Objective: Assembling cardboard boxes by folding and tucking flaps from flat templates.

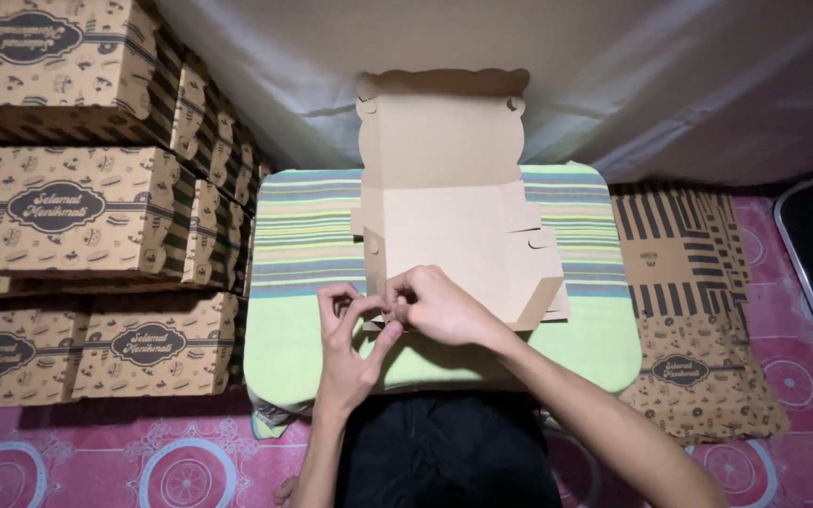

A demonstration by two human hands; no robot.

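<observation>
Right now both hands are working the near corner of a half-folded cardboard box (454, 226) lying on the striped cushion (303, 235). The right hand (444, 306) is pinching a corner flap shut while the left hand (350, 343) is bracing beside it, fingers curled. Finished boxes (77, 212) are sitting stacked on the left, flat blanks (684, 282) on the right.

The plain brown cardboard box (454, 235), half folded, sits on the striped green cushion, its scalloped lid standing open toward twelve o'clock, side flaps loose at three o'clock.
</observation>
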